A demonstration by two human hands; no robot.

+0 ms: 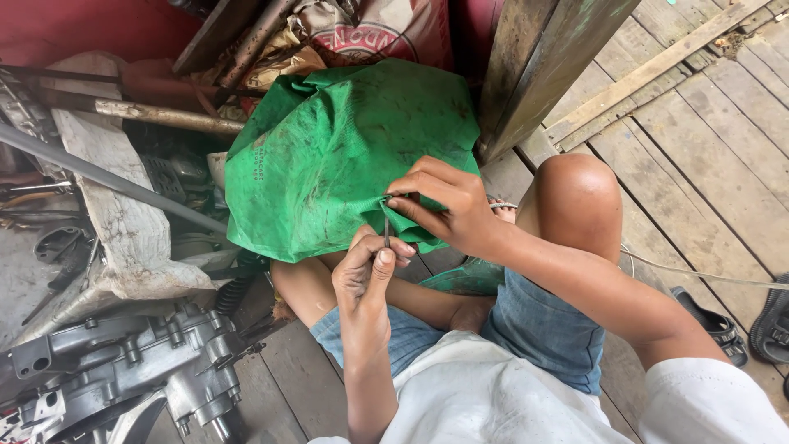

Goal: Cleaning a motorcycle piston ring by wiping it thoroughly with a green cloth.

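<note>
One camera sits on the person's head and looks steeply down, close over the left hand (371, 275), right hand (444, 205) and bent knee (575, 193). It takes in the plank floor (699, 156) on the right and an engine casing (123, 370) at lower left.

White short-sleeved shirt, blue denim shorts, bare forearms and knees, no gloves

engine casing (123, 370): cut off by bottom edge | thin dark rod (386, 230): lower end hidden in hands | sandals (772, 325): cropped right
</note>
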